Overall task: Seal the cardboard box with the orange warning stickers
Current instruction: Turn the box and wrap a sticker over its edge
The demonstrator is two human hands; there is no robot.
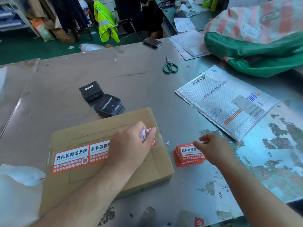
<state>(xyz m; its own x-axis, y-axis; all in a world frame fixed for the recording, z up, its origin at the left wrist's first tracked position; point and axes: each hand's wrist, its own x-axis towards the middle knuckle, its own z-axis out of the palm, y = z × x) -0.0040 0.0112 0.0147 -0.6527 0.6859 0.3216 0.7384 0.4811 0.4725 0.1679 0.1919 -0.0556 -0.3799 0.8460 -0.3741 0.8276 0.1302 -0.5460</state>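
Note:
A flat cardboard box (101, 128) lies on the metal table (65, 82) in front of me. Orange warning stickers (72, 158) with white panels run in a row across its top seam. My left hand (131, 145) rests on the box over the right end of that row, its fingers curled around a crumpled white piece of backing paper (143, 134). To the right of the box sits a stack of orange stickers (185, 155). My right hand (213, 148) is over that stack, fingertips touching its top sticker.
Two black handheld label printers (101, 99) lie just behind the box. Green-handled scissors (170, 67) and a white bubble mailer (226, 100) are on the right. A green and striped sack (255, 46) fills the far right. White plastic (18, 185) lies at the left edge.

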